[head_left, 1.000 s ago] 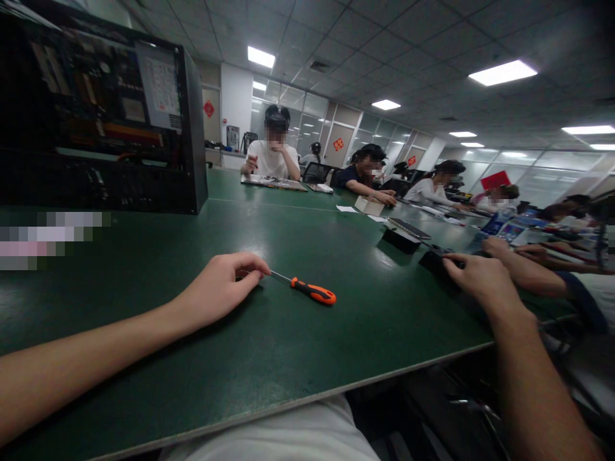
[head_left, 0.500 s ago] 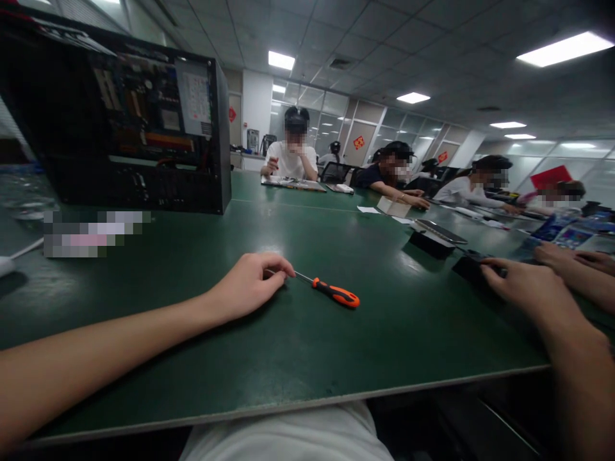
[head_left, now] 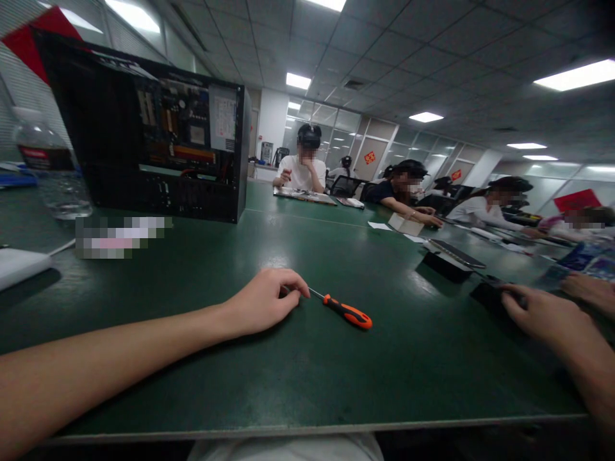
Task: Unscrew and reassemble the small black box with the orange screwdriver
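My left hand [head_left: 269,299] rests on the green table with its fingers curled and closed at the shaft of a screwdriver [head_left: 350,312]. The screwdriver has an orange and black handle, which lies on the table pointing away to the right; its tip is hidden by my fingers. Over at the right, my right hand [head_left: 542,314] is closed at a dark object [head_left: 490,294] by the table top. That object is dim and partly covered by the fingers, so its kind does not show.
An open black computer case [head_left: 192,198] stands at the left, beside a water bottle [head_left: 67,198]. A white device [head_left: 22,267] lies near the left edge. Beyond my right hand is a flat device on a black box [head_left: 446,266]. Another person's hand [head_left: 589,291] is at far right; co-workers sit across.
The view has shifted a little up and to the left, so everything appears lower and farther right. Both hands and the screwdriver keep about the same places on the table.
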`<state>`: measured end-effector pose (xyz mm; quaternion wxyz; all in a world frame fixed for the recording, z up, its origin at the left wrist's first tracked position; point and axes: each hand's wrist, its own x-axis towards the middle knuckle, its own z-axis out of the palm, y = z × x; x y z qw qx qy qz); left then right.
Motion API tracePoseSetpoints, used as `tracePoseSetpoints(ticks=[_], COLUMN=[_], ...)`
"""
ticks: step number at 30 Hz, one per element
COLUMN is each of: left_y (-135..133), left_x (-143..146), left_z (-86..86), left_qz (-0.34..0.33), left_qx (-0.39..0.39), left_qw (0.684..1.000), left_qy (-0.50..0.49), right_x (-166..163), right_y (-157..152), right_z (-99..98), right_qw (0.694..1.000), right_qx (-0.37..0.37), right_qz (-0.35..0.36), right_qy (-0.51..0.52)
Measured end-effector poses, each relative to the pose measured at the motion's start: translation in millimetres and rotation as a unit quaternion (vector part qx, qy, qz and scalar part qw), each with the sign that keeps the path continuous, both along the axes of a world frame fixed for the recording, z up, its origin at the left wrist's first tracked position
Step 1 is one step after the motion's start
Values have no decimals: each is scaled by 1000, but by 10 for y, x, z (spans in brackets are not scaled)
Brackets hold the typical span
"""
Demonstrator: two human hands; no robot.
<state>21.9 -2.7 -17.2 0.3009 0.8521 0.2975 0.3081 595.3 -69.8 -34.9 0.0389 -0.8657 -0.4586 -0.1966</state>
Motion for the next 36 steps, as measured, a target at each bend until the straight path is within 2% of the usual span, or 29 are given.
tracePoseSetpoints(ticks=[4,8,13,19,28,36], left_y=[11,19,4,-6,-5,39], left_x=[10,6,-2,-12,-43,-34], left_z=[-13,-17,2,11,16,12], left_qz=[-8,-16,-25,-35,-51,-54], left_qx=[15,28,25,33,37,58], left_qw=[1000,999,999,998,998,996], left_qy=[8,19,28,31,33,46], right_x=[63,44,47,92,-32,-42], right_y=[15,37,151,336,311,240], right_z=[-40,-14,181,407,166,145], right_qw=[1000,1000,998,993,998,996], right_qx=[-11,-16,-56,-88,-4,54], right_qz=[-12,17,20,51,64,70], right_qy=[-20,-22,37,54,14,24])
